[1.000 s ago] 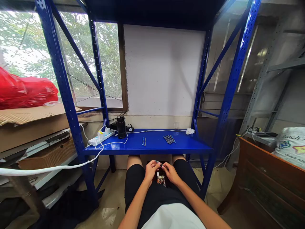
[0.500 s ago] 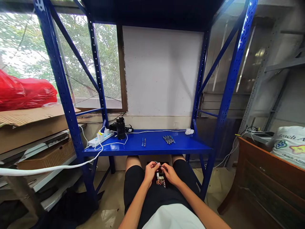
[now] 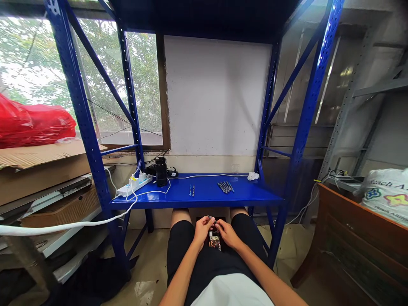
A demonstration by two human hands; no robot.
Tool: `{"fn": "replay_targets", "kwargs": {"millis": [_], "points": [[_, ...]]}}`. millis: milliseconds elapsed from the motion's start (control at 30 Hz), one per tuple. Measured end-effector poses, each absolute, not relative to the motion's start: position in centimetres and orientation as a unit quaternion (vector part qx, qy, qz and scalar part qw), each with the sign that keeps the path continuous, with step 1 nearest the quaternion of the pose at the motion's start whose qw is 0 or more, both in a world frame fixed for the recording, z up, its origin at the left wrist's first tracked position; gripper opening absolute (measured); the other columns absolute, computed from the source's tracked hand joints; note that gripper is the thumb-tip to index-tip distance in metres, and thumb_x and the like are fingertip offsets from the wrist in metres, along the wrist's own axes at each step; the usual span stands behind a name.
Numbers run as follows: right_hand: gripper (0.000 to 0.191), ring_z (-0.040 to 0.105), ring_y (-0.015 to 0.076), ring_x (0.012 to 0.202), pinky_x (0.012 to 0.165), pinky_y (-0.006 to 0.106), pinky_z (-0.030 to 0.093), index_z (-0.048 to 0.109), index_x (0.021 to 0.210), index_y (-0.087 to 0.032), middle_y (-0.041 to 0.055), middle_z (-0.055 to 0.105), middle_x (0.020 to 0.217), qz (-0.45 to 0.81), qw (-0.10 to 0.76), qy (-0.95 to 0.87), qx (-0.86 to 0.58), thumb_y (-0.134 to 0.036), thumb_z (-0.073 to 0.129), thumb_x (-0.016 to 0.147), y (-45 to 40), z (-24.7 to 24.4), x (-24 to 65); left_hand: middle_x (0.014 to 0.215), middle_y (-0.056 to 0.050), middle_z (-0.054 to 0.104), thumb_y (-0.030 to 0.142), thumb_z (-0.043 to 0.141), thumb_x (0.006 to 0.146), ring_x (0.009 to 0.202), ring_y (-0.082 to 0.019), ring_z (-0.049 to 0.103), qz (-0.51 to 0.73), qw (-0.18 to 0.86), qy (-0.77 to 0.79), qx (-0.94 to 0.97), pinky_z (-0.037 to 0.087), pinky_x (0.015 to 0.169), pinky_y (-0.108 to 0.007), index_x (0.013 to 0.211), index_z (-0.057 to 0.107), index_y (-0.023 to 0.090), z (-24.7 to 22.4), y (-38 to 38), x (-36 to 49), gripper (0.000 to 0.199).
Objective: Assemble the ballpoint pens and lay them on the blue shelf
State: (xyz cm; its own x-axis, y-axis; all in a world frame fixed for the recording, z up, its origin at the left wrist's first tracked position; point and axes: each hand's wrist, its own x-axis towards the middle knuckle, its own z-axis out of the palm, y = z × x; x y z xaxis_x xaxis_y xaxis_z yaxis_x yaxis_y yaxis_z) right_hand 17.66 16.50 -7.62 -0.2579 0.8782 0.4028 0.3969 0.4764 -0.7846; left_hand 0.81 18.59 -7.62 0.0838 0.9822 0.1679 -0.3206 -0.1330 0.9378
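Over my lap, my left hand [image 3: 203, 228] and my right hand [image 3: 225, 231] meet with fingers pinched on a thin dark pen [image 3: 211, 218]. It is small here and mostly hidden by the fingertips. Just below my hands lies a dark piece with printed lettering and a picture [image 3: 214, 240]; whether it is a packet or part of the clothing I cannot tell. Beyond my knees, on the blue shelf table [image 3: 178, 197], several pens [image 3: 225, 187] lie side by side at the right. Two more pens [image 3: 191, 190] lie nearer the middle.
A black bottle-like container [image 3: 161, 172] stands on the table's left, beside a white power strip [image 3: 135, 185]. A white cable [image 3: 79, 224] runs off to the left. Crumpled white tissue [image 3: 253, 175] sits at the back right. Blue rack posts [image 3: 310, 114] frame both sides.
My hands stay together over my lap, with only slight finger movement on the pen. My left knee has shifted slightly inward. The pens on the table have not moved.
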Motion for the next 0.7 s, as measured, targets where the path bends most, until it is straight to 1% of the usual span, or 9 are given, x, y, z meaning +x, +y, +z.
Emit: {"fn": "replay_targets", "kwargs": {"millis": [100,200,400,567,700], "points": [[0.036,0.064,0.0212,0.077,0.075,0.031,0.047,0.059,0.093,-0.023,0.0025,0.070,0.085,0.275,0.436,-0.740,-0.432,-0.057,0.053,0.104,16.55,-7.72,17.84,0.077,-0.006,0.075,0.064,0.094,0.066,0.072,-0.019,0.072,0.583,0.555,0.349,0.479,0.053,0.064,-0.026,0.077,0.073,0.016,-7.71,18.58,1.13,0.054],[0.035,0.066,0.0211,0.076,0.073,0.031,0.048,0.057,0.094,-0.024,0.0015,0.070,0.082,0.269,0.434,-0.741,-0.436,-0.058,0.053,0.104,16.46,-7.78,17.98,0.078,-0.007,0.076,0.065,0.093,0.067,0.072,-0.020,0.073,0.585,0.553,0.353,0.478,0.054,0.064,-0.027,0.075,0.069,0.017,-7.80,18.59,1.36,0.054],[0.040,0.069,0.0232,0.088,0.083,0.033,0.048,0.066,0.100,-0.025,0.0043,0.075,0.096,0.235,0.431,-0.745,-0.452,-0.054,0.041,0.110,16.46,-7.73,18.20,0.086,-0.011,0.081,0.064,0.092,0.069,0.080,-0.023,0.078,0.595,0.548,0.353,0.469,0.056,0.068,-0.028,0.078,0.066,0.018,-7.69,18.67,1.23,0.054],[0.035,0.066,0.0219,0.079,0.075,0.031,0.047,0.062,0.096,-0.024,0.0034,0.072,0.088,0.216,0.437,-0.742,-0.460,-0.053,0.047,0.107,16.65,-7.86,18.30,0.083,-0.010,0.080,0.062,0.095,0.065,0.074,-0.021,0.076,0.595,0.555,0.348,0.466,0.056,0.067,-0.028,0.081,0.068,0.017,-7.69,18.69,1.24,0.055],[0.030,0.067,0.0207,0.076,0.072,0.030,0.047,0.059,0.097,-0.025,0.0025,0.073,0.088,0.208,0.432,-0.747,-0.460,-0.052,0.050,0.106,16.43,-7.80,18.24,0.078,-0.008,0.078,0.060,0.097,0.064,0.071,-0.019,0.074,0.597,0.557,0.346,0.463,0.056,0.067,-0.028,0.081,0.070,0.016,-7.72,18.74,1.27,0.054]]}}
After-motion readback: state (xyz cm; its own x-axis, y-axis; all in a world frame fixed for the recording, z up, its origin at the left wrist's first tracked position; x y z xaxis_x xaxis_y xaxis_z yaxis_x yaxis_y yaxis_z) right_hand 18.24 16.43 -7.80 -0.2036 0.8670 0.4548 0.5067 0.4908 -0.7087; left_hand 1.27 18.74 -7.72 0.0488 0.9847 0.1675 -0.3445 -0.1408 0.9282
